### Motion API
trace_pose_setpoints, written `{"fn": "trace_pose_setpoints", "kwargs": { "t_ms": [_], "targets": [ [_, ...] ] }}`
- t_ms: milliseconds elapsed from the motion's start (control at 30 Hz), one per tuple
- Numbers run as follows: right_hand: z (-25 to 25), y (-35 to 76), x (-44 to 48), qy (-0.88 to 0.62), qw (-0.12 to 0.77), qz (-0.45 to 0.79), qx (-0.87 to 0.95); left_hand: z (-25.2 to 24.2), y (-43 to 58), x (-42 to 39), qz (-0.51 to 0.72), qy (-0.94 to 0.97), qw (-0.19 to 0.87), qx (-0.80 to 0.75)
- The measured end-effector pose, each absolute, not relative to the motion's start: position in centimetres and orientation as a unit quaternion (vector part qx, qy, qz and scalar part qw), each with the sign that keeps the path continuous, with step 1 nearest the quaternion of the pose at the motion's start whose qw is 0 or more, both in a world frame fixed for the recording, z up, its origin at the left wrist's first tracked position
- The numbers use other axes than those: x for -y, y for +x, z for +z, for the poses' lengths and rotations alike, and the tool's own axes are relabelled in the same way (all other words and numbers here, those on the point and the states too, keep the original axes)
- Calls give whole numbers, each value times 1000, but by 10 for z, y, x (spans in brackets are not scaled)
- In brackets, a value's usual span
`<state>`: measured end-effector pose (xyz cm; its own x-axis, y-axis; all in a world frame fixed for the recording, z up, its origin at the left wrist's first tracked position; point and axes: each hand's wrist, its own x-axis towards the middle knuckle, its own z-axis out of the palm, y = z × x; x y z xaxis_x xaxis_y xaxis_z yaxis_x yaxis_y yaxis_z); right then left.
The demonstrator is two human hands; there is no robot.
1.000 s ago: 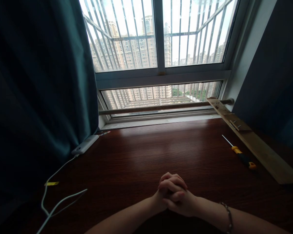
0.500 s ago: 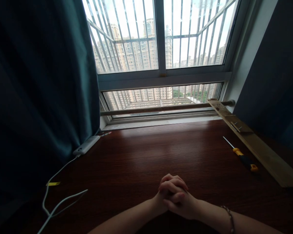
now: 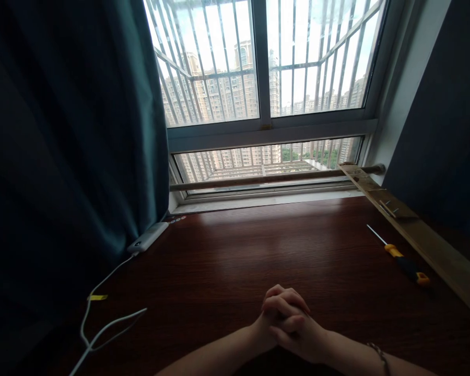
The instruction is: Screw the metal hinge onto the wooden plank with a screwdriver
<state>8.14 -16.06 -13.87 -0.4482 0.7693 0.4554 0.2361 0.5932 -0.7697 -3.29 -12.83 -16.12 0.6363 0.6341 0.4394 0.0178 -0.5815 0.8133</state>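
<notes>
The left hand (image 3: pixel 269 319) and right hand (image 3: pixel 302 335) rest clasped at the near middle of the surface (image 3: pixel 235 250). A screwdriver (image 3: pixel 403 258) lies to their right, a plank (image 3: pixel 423 235) just beyond it. A power bank (image 3: pixel 148 237) sits far left by the curtain (image 3: pixel 62 156).

Both hands sit clasped together at the lower centre of the frame, the left hand (image 3: pixel 267 328) and right hand (image 3: pixel 302 337) pressed palm to palm with fingers (image 3: pixel 285 304) interlaced and curled shut. The forearms come in from the bottom edge, left and right, and meet at the wrists.
</notes>
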Motion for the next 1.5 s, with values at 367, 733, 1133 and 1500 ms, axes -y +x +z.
{"fn": "trace_pose_setpoints", "kwargs": {
  "t_ms": [367, 733, 1133, 1500],
  "targets": [
    [-134, 81, 161, -332, 413, 323, 784, -160, -34, 129, 350, 779, 472, -221],
    [-134, 82, 162, -334, 404, 346, 778, -144, -36, 132, 361, 720, 555, -210],
    [-141, 83, 160, -332, 395, 351, 781, -144, -39, 132, 335, 728, 553, -227],
    [-107, 103, 143, -316, 310, 337, 831, -136, -42, 124, 376, 781, 460, -190]
  ]
}}
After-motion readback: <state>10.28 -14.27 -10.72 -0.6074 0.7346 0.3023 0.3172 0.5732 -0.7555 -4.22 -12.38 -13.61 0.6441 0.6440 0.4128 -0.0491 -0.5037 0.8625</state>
